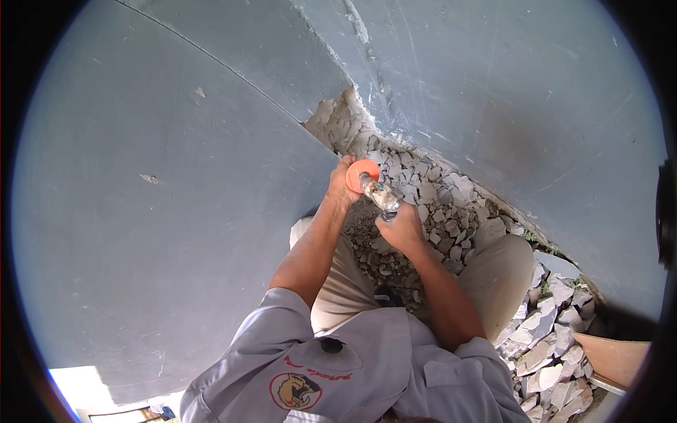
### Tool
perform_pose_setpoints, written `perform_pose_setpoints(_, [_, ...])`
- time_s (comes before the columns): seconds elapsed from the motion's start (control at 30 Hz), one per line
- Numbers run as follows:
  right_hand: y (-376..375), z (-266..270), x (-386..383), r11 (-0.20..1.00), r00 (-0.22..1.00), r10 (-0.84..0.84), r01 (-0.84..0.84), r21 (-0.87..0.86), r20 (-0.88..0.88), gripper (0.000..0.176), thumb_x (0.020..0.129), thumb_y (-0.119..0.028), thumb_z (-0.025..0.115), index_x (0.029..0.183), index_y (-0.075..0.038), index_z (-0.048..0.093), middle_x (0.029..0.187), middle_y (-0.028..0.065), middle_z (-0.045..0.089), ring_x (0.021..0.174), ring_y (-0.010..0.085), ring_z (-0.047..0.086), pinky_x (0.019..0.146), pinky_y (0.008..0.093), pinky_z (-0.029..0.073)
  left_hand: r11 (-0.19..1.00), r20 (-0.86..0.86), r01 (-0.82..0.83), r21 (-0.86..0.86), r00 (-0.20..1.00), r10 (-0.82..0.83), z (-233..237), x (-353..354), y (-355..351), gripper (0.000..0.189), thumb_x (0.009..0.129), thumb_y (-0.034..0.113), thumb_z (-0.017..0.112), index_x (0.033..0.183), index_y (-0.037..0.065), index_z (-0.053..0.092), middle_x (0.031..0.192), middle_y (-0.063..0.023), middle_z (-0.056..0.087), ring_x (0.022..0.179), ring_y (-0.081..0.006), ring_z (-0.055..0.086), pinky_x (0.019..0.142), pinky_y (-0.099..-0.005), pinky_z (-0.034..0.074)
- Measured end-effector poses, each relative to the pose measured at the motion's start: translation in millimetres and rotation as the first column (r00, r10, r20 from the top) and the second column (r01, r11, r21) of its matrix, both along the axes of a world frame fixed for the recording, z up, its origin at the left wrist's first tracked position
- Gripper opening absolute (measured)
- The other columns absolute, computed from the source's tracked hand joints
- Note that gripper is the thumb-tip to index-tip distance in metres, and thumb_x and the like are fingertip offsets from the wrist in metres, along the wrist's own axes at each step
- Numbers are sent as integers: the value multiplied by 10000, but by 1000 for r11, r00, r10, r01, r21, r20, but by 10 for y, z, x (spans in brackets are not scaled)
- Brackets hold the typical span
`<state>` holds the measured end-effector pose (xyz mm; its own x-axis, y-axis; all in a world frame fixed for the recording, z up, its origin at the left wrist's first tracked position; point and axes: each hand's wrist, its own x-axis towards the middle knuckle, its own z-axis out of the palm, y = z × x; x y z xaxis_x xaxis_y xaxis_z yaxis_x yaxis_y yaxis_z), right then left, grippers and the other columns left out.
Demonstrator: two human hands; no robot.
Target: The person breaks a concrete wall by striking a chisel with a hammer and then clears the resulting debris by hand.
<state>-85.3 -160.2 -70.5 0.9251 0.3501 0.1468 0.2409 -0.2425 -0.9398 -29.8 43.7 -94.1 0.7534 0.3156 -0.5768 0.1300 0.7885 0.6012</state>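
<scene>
An orange round guard sits in front of my left hand, whose fingers are closed around the tool behind it. My right hand is wrapped round the lower end of a dusty hammer-like tool, its head close to the orange guard. Both hands are above a heap of broken grey rubble, beside a chipped, exposed patch at the foot of the grey wall. The tip beyond the guard is hidden.
Smooth grey wall surfaces rise at the left and right. Larger broken slabs lie at the lower right, near a brown board. My bent knees are on either side of the rubble.
</scene>
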Motion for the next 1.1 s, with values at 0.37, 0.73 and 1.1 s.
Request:
perform_pose_setpoints(0.37, [-1,-16,89,995,996,61,-66,-80,-65,265,756,-180,764,879,12,629,766,230,665,743,417,675,667,462,534,999,-50,1,-47,999,-4,13,39,50,259,1048,335,485,962,111,584,836,-54,646,712,-234,637,681,-436,594])
perform_pose_setpoints(0.73, [-258,127,116,956,996,-57,75,283,-73,330,772,-128,750,1065,6,679,872,198,716,800,355,715,724,400,550,955,-219,279,99,942,-253,-114,92,44,201,1054,197,446,1014,42,569,919,-111,657,779,-242,674,707,-429,613])
perform_pose_setpoints(1.1, [-358,122,170,976,980,-135,158,153,-147,310,787,-148,767,1044,9,691,887,192,723,799,357,707,738,429,537,815,-435,467,344,848,-302,-125,41,108,154,1002,123,551,924,11,624,871,-101,655,705,-231,664,643,-426,612])
